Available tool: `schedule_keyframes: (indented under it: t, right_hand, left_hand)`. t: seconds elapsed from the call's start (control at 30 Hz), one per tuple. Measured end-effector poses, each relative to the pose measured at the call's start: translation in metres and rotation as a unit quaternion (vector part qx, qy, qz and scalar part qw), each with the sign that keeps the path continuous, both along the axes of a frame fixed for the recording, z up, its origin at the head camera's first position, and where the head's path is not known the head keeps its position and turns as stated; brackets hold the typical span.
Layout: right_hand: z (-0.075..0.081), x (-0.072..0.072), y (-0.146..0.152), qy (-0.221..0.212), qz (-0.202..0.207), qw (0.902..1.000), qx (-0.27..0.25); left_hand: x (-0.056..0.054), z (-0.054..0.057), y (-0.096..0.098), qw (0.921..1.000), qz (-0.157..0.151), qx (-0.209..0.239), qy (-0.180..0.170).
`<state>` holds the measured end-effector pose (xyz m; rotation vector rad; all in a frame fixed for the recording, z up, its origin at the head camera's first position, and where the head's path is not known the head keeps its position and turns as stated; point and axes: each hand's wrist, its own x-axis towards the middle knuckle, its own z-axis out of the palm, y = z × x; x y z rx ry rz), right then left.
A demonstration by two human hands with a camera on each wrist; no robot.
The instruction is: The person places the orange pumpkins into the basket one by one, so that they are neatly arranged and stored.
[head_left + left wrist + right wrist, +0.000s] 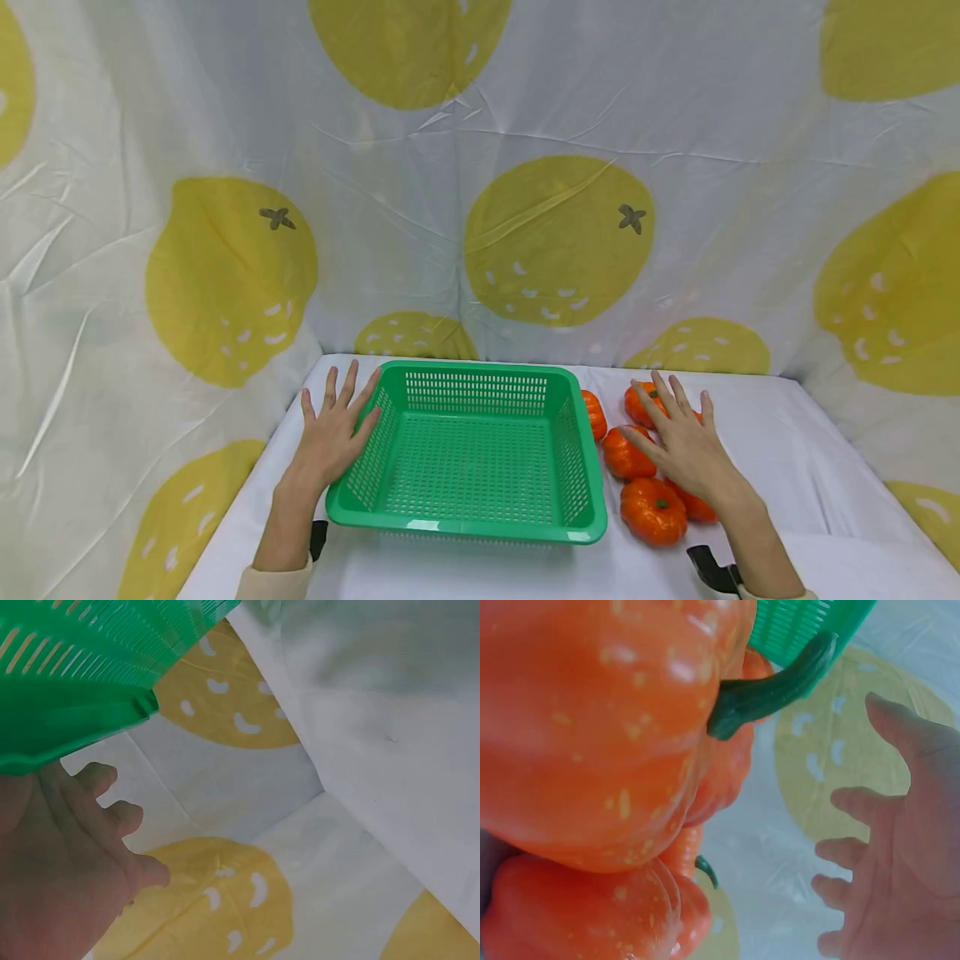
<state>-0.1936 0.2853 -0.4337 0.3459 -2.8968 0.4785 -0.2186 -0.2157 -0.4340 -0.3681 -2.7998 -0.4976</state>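
Note:
A green plastic basket (465, 530) with slotted walls stands on the white-covered table, and nothing lies in it. By its left side I hold my left hand (326, 442) with fingers spread; whether it touches the rim cannot be told. The left wrist view shows that hand (67, 855) under the basket's edge (75, 735), gripping nothing. To the right of the basket lie several orange pumpkins (652, 512) with green stems. Over them is my right hand (690, 450), fingers spread and holding nothing, partly hiding some. A pumpkin (615, 735) looms large in the right wrist view, apart from the hand (907, 840).
White cloth with yellow lemon prints (558, 242) hangs behind the table and at both sides. The white tabletop (817, 467) extends to the right of the pumpkins. Dark straps (712, 571) show at the wrists.

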Motion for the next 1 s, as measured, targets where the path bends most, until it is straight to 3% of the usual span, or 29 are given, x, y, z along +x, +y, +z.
schedule_keyframes:
  t: [0.53, 1.0]
  right_hand:
    - [0.0002, 0.0035, -0.0006, -0.011, -0.008, 0.9999, -0.001]
    - [0.0020, 0.0073, 0.0057, -0.023, -0.015, 0.9995, -0.015]
  left_hand:
    - [0.0033, -0.0023, -0.0029, 0.9989, -0.016, 0.035, -0.026]
    - [0.0067, -0.0073, -0.0080, 0.9929, -0.028, 0.071, -0.090]
